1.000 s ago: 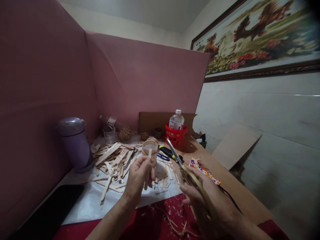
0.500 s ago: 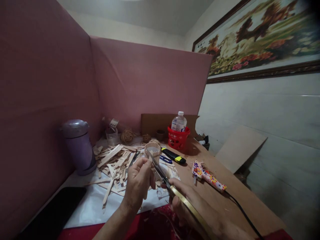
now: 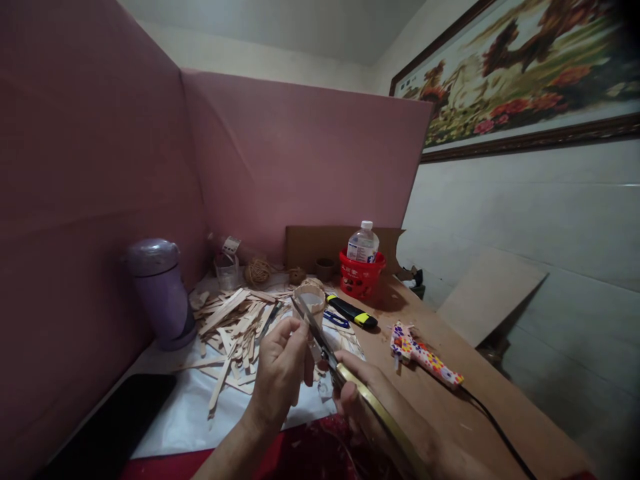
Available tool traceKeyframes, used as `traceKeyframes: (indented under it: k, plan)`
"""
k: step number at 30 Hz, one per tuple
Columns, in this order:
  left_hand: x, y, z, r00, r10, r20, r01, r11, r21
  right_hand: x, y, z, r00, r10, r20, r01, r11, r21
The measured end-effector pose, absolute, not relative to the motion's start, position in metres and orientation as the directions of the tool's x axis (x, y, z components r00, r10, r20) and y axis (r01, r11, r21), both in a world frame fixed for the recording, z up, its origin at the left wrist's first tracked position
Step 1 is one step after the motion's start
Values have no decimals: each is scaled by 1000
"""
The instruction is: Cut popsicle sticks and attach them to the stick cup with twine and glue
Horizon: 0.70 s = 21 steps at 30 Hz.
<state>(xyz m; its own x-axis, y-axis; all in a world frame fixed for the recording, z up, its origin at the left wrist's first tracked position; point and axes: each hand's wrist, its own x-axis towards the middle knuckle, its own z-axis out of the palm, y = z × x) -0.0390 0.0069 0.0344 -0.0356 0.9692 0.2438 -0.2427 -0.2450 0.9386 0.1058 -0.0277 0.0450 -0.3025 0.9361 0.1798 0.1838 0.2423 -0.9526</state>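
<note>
My right hand is wrapped round the gold handles of a pair of scissors, whose dark blades point up and left and stand slightly apart. Close to the blade tips, my left hand has its thumb and forefinger pinched together; what they hold is too small to make out. Just behind the blades stands a round cup with a pale wooden rim. Loose wooden sticks lie in a heap left of it on a white sheet.
A purple bottle and a black phone-like slab are at the left. Behind are a twine ball and a red bucket holding a plastic bottle. A yellow-black cutter and a flowered glue gun with cord lie right.
The scissor blades have opened slightly near my left fingertips. The whole view has shifted a little, so objects appear farther right. Both hands keep nearly the same pose.
</note>
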Motion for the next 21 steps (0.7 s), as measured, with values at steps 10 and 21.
traceKeyframes:
  k: [10,21]
  plan:
    - [-36,12,27,-30,975,222,-179,-224,958,105,-19,27,-409,892,191,160,276,-948]
    - [-33,9,26,-32,976,215,-205,-217,955,103,-19,19,-401,902,159,88,211,-974]
